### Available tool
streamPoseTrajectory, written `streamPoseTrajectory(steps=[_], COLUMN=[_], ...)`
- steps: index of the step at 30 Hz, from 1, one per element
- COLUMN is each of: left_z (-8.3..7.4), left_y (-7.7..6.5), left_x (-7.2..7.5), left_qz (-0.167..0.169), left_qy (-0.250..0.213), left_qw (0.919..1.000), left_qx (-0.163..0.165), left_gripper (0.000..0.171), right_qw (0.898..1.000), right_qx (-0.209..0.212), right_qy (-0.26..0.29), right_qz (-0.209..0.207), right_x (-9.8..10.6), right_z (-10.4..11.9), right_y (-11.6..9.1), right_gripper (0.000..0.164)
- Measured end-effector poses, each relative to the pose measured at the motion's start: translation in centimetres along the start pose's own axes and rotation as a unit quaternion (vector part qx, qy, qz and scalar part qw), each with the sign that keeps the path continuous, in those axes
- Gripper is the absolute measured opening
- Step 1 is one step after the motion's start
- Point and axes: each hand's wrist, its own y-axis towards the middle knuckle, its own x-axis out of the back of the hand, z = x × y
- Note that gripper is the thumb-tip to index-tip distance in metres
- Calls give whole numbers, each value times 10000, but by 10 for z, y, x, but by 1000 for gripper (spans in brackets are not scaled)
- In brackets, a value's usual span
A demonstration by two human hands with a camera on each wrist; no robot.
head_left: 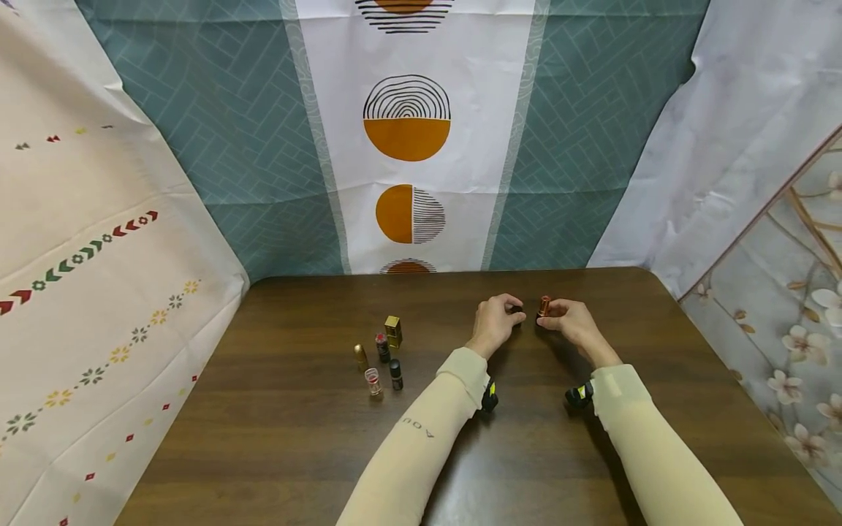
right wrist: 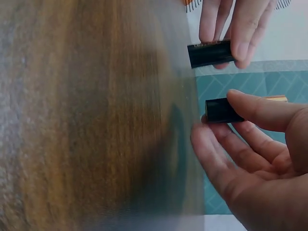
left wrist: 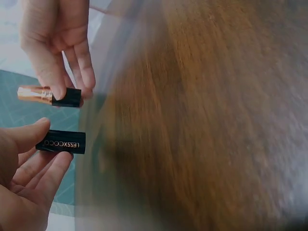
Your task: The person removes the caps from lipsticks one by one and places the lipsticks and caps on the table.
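Plainly, black cap (left wrist: 65,141), LESSXCOCO (pale capitals), in left fingers (left wrist: 58,166)

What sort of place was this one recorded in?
Probably a makeshift indoor filming corner: a wooden table with a teal-and-white cloth hung behind it and a cream patterned cloth along its left side.

Head feed: left hand (head_left: 493,323) is hiding most of the black tube (left wrist: 67,143); both sleeves (head_left: 411,446) are running off bottom edge; I'm squinting at the clear container (head_left: 373,380), markings too small. Right wrist feed: tabletop (right wrist: 57,115) blurring, right hand (right wrist: 262,168) covering part of the copper-ended tube (right wrist: 222,110).
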Motion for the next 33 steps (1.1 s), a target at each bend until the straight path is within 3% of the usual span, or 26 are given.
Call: streamPoseTrajectory(steps=[13,26,33], left_z=[-5,-2,1], left_y=[0,-2,-1], left_x=[-16,-20,-21], left_qz=[73,89,142], left_qy=[162,180,310], left_qw=[9998,9997,9991], left_qx=[-2,-152,-267], left_gripper=[19,22,31], right_qw=[9996,9990,9997], right_qx=[-163,-87,-21], right_qy=[-240,-431,-224], right_qz=[47,-91,-62], right_x=[-4,-12,-11], right_z=[-9,-10,-11], right_y=[2,5,5], right_gripper=[29,26,31])
